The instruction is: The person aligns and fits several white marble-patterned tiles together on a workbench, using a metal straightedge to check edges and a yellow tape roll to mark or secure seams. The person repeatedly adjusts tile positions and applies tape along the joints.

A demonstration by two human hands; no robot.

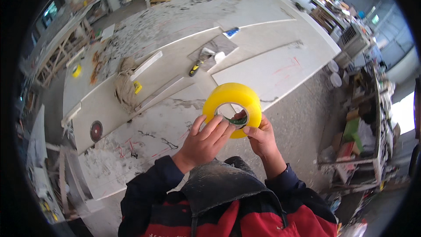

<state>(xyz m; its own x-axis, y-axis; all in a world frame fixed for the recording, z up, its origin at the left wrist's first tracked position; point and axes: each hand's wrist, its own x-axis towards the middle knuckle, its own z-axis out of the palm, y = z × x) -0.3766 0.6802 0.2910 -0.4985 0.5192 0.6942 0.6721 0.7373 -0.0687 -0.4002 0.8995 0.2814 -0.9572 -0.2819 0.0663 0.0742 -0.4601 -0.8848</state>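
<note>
I have the left hand [202, 142] and right hand [259, 137] both clamped on the yellow tape roll [233, 106] (fingertips at its edge, likely hunting the tape end) above the bench [144, 127].

Wide roll of translucent yellow packing tape [233, 105], held up in the air.
It stands on edge, tilted, its open core facing the camera; the core's inner ring is white with a dark green label showing inside.
</note>
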